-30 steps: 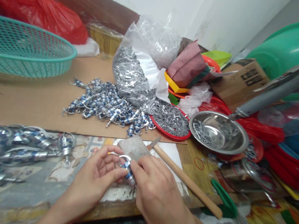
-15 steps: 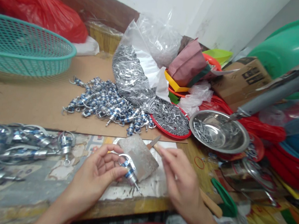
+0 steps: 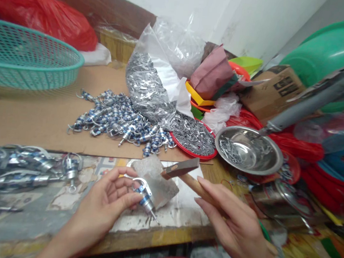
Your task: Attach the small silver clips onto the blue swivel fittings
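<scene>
My left hand (image 3: 113, 200) pinches a blue and silver metal part (image 3: 145, 197) at the near left edge of a grey metal block (image 3: 157, 180). The part tilts, its thin pin pointing down to the right. My right hand (image 3: 230, 215) is closed on the wooden handle of a hammer (image 3: 183, 168), whose head hangs over the block's right side. Under the block lies a white sheet (image 3: 193, 210). Similar parts (image 3: 115, 115) are heaped on the cardboard behind, and more large ones (image 3: 12, 170) lie at the left.
A red plate (image 3: 194, 137) of small metal pieces stands beside a steel bowl (image 3: 249, 150). Behind are a clear bag (image 3: 148, 86) of metal pieces and a cardboard box (image 3: 274, 92). A turquoise basket (image 3: 29, 56) is at the back left.
My right hand has moved right and slightly down and is now around the hammer's handle. The hammer head has risen over the block. My left hand still holds the part.
</scene>
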A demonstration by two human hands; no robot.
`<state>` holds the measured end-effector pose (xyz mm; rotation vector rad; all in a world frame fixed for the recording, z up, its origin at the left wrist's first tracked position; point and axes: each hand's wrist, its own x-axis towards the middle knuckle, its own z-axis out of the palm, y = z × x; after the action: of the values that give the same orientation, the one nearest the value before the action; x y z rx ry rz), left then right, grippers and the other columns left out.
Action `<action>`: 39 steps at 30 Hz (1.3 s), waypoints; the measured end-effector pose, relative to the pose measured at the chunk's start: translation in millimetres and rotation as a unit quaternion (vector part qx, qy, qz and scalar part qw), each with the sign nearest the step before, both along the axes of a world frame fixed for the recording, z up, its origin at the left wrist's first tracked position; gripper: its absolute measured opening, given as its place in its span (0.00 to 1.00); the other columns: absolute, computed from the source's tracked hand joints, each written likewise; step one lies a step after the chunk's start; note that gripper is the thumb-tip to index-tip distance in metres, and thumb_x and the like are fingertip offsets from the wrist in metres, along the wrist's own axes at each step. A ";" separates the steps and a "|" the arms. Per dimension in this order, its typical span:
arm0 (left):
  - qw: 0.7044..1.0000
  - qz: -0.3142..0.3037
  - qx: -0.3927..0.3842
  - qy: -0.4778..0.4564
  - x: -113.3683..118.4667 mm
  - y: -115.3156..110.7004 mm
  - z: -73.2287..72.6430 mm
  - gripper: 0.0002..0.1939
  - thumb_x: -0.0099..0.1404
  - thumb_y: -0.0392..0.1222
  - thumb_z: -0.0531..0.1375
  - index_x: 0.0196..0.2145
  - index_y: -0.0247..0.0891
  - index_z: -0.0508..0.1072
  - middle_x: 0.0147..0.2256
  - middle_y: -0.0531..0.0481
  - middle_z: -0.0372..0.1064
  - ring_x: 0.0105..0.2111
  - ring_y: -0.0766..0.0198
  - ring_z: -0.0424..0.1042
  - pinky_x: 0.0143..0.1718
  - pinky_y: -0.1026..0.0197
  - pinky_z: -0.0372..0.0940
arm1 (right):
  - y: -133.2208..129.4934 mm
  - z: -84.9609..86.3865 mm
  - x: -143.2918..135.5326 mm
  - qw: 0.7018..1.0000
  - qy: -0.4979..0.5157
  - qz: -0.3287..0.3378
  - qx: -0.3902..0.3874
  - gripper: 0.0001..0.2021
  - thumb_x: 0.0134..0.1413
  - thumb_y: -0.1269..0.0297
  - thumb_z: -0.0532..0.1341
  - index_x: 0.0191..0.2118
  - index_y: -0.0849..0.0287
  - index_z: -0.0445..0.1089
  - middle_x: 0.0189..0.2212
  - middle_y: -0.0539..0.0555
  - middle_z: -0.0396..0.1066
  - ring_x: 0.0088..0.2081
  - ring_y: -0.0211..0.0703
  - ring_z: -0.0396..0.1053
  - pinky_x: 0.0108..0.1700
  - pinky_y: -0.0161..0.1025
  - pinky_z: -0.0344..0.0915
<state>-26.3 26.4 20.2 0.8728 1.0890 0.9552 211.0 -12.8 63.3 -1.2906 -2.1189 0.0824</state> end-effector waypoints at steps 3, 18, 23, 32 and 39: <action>1.000 0.003 0.003 0.005 0.4 -0.4 0.8 0.21 0.49 0.38 0.67 0.39 0.39 0.63 0.28 0.56 0.70 0.33 0.63 0.73 0.33 0.62 0.71 | -6.1 6.2 -6.8 0.998 -0.029 0.056 0.028 0.27 0.55 0.80 0.54 0.60 0.54 0.56 0.42 0.55 0.72 0.41 0.41 0.72 0.38 0.33 0.69; 0.999 -0.022 0.025 0.035 -2.0 -1.1 2.6 0.17 0.52 0.40 0.64 0.40 0.41 0.68 0.31 0.53 0.73 0.31 0.62 0.73 0.33 0.60 0.70 | 27.9 -21.6 -7.3 0.995 0.019 -0.007 -0.101 0.19 0.58 0.70 0.54 0.56 0.57 0.63 0.41 0.58 0.72 0.41 0.44 0.71 0.41 0.41 0.69; 0.966 -0.049 0.169 0.188 -8.6 2.4 5.5 0.04 0.53 0.42 0.62 0.27 0.42 0.77 0.35 0.48 0.74 0.38 0.56 0.72 0.41 0.56 0.66 | 61.3 -50.4 12.7 0.986 0.008 -0.044 -0.163 0.14 0.56 0.64 0.58 0.48 0.56 0.71 0.40 0.54 0.76 0.38 0.44 0.74 0.39 0.39 0.70; 0.915 -0.062 0.290 0.275 -4.9 4.5 6.6 0.06 0.57 0.40 0.59 0.27 0.44 0.77 0.32 0.50 0.71 0.35 0.60 0.71 0.37 0.61 0.63 | 148.2 -40.6 44.3 0.969 -0.098 -0.186 -0.131 0.07 0.56 0.68 0.59 0.39 0.63 0.72 0.39 0.59 0.71 0.43 0.47 0.69 0.48 0.46 0.64; 0.933 -0.046 0.275 0.227 -0.9 1.2 10.6 0.06 0.53 0.36 0.63 0.26 0.44 0.80 0.26 0.52 0.75 0.29 0.63 0.74 0.32 0.65 0.65 | 162.6 -36.3 44.2 0.964 -0.104 -0.211 -0.123 0.07 0.57 0.65 0.58 0.34 0.60 0.72 0.36 0.55 0.72 0.40 0.44 0.69 0.44 0.44 0.64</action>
<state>-27.1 27.6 30.7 1.6545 1.1666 1.0223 255.2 149.8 27.1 -1.9495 -1.9980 0.0301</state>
